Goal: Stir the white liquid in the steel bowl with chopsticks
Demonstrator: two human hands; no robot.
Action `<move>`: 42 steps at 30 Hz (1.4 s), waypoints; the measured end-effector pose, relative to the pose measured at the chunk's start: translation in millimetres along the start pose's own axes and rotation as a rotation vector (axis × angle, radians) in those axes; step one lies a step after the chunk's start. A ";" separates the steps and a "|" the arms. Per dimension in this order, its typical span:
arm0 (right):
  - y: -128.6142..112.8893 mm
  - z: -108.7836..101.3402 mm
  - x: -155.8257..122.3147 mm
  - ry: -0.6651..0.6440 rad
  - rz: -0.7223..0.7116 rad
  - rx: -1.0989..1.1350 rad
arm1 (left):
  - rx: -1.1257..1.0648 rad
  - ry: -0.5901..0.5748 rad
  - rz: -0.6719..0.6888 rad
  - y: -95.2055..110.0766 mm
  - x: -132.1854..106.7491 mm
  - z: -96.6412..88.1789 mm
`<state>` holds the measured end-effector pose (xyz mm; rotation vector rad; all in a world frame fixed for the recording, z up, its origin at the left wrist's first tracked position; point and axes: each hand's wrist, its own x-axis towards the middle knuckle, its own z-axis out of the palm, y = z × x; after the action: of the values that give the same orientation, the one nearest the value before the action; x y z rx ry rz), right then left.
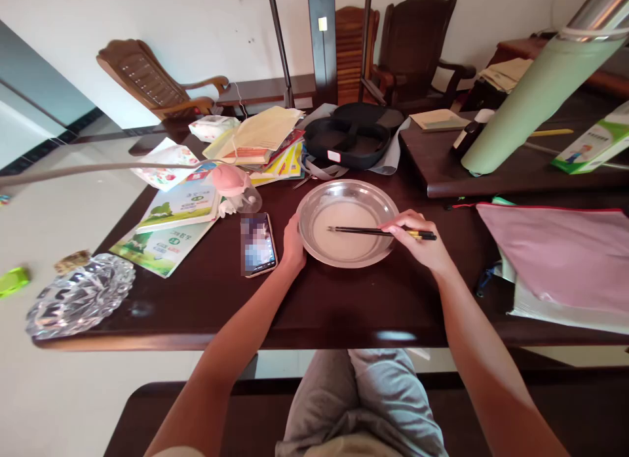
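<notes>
A round metal basin [346,260] stands on the dark wooden table, with a pale whitish liquid [344,244] in its bottom. My left hand [293,246] grips the basin's left rim, its fingers partly hidden by the side of the basin. Pinched in my right hand [417,237] is a pair of black chopsticks [356,231] with gold-coloured bands near the thick ends. Their tips point left and reach to the liquid over the middle of the basin; whether they dip in, I cannot tell.
Left of the basin lie a phone [259,244], a pink-capped bottle [236,188], booklets [177,208] and a glass dish [81,296]. Behind it sits an open black case [348,142]. A pink pouch [565,254] and a tall green bottle [535,109] are on the right.
</notes>
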<state>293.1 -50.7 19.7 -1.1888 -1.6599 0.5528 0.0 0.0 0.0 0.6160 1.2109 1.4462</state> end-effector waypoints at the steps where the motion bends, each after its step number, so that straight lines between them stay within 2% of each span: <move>1: 1.5 -2.2 0.5 0.040 0.000 -0.013 | -0.003 0.001 0.000 0.1 0.1 -0.1; 5: 7.8 -20.2 -1.5 0.255 0.057 0.039 | -0.010 0.008 -0.006 0.8 -0.3 0.2; 7: 8.1 -25.0 -3.7 0.291 0.082 0.111 | -0.014 0.004 -0.011 1.1 -1.0 0.9; 10: 4.2 -18.9 -5.0 0.155 0.087 0.133 | -0.016 -0.007 -0.005 0.9 -1.9 2.0; 12: 0.8 -9.5 -3.7 0.031 0.063 0.077 | -0.017 -0.014 0.004 0.2 -2.2 2.4; 14: -0.8 -1.8 -1.4 -0.032 0.025 0.016 | -0.016 -0.017 0.012 -0.5 -1.9 2.4; 16: 0.0 -0.3 0.7 -0.006 0.000 -0.021 | -0.011 -0.008 0.015 -0.9 -1.3 2.1; 22: 7.2 -23.5 -2.2 0.289 0.083 0.053 | 0.001 -0.011 0.007 0.1 -0.4 0.2; 24: 6.7 -25.8 -4.3 0.275 0.090 0.124 | 0.001 -0.014 0.009 0.4 -0.9 0.5; 26: 4.4 -21.0 -5.1 0.175 0.084 0.145 | -0.006 -0.011 0.013 0.2 -1.4 1.5; 29: 0.5 -6.9 -3.2 -0.002 0.044 0.076 | -0.025 -0.008 0.022 -0.7 -1.8 3.2; 31: -0.3 -0.8 -1.0 -0.040 0.008 0.016 | -0.028 -0.011 0.025 -1.1 -1.7 3.8; 33: 1.0 -1.9 0.6 0.009 -0.005 -0.025 | -0.022 -0.013 0.022 -1.2 -1.5 3.4; 35: 3.6 -9.9 0.6 0.111 0.022 -0.028 | -0.014 -0.012 0.018 -0.8 -1.2 2.4; 38: 6.4 -24.4 -2.3 0.248 0.086 0.059 | -0.003 -0.013 0.011 -0.4 -0.5 0.5; 40: 5.7 -27.8 -4.5 0.244 0.106 0.137 | 0.004 -0.011 0.009 -0.8 0.4 -0.6; 42: 2.8 -23.4 -5.5 0.153 0.105 0.158 | 0.005 -0.007 0.012 -1.8 1.5 -1.4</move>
<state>315.4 -58.5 24.7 -1.1767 -1.4045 0.6301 -0.9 0.7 -2.5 0.6322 1.2074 1.4511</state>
